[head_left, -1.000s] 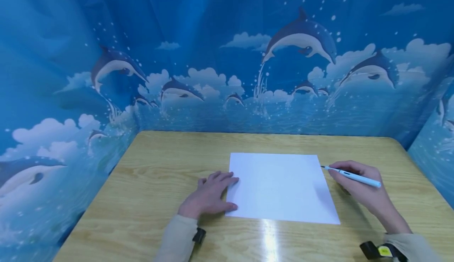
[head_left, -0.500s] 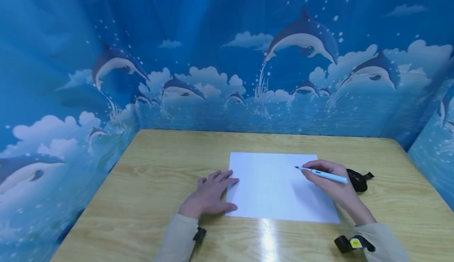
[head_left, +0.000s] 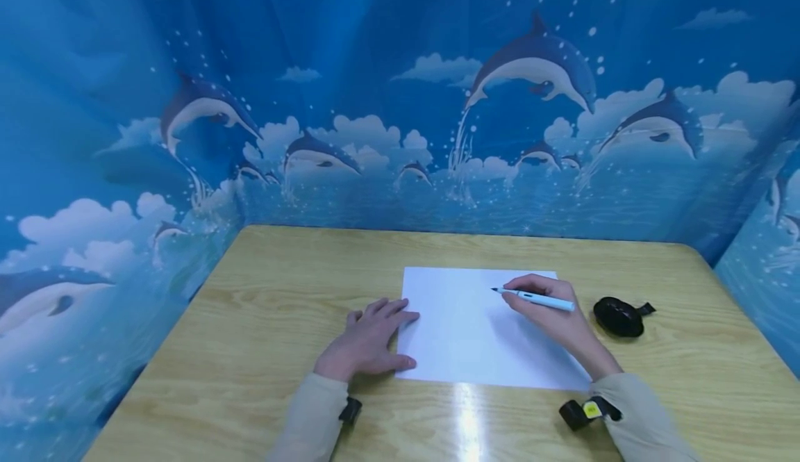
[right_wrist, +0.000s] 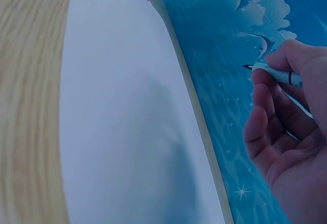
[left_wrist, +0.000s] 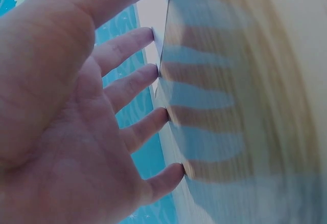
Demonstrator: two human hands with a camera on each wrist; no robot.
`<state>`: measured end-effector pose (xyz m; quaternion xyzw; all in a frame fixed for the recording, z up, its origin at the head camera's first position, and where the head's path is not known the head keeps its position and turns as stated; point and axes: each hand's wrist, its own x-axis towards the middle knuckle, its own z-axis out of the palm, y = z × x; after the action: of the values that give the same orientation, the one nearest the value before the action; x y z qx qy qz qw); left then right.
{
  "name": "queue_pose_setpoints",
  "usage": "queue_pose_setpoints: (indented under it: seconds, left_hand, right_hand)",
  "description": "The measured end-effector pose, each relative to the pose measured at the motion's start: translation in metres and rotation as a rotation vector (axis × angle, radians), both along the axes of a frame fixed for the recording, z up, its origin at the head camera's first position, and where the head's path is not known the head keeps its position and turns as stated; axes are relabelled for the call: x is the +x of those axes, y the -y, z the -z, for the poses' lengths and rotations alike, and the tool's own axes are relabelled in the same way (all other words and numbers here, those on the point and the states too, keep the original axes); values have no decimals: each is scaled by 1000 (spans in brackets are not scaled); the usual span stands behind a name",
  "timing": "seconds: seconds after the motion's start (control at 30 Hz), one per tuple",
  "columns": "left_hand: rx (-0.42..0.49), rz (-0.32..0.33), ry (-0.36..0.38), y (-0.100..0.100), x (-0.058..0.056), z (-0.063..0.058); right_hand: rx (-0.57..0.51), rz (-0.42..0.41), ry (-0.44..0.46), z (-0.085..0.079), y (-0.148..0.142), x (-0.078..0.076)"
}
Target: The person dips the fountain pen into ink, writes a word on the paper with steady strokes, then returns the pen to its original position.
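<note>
A sheet of white paper (head_left: 450, 337) lies flat on the wooden table. My left hand (head_left: 369, 340) rests at its left edge with fingers spread; in the left wrist view the fingertips (left_wrist: 159, 71) touch the paper's edge and the tabletop. Over the right part of the sheet, my right hand (head_left: 553, 316) pinches a light blue fountain pen (head_left: 545, 301), its dark nib pointing left. In the right wrist view the pen (right_wrist: 281, 75) sits between thumb and index finger, and the nib looks raised off the paper. The sheet shows no visible marks.
A shiny black oval object (head_left: 619, 316) with a short tab lies on the table (head_left: 281, 295), right of the paper. A blue curtain (head_left: 375, 101) printed with dolphins hangs behind the table and at both sides. Each wrist wears a black strapped device (head_left: 578, 413).
My right hand has moved left with the pen, from beside the paper's right edge to above the sheet. The black oval object has come into view. My left hand has stayed put.
</note>
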<state>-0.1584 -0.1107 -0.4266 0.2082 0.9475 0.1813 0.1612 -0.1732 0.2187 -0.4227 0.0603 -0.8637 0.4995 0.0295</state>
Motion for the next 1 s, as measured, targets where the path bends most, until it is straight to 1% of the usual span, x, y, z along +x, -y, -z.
queue_pose_setpoints:
  seconds: [0.1, 0.27, 0.6, 0.77, 1.0]
  left_hand:
    - [6, 0, 3, 1, 0, -1]
    - [9, -3, 11, 1, 0, -1]
    - [14, -10, 9, 0, -2, 2]
    - [2, -21, 16, -2, -3, 2]
    - [-8, -32, 10, -3, -3, 0]
  right_hand:
    - [-15, -22, -8, 2, 7, -5]
    - [-47, -38, 24, 5, 18, -12]
    - [-91, -70, 66, 14, 35, -22]
    - [-114, -90, 78, 18, 42, -25]
    - [-125, -96, 83, 21, 53, -30]
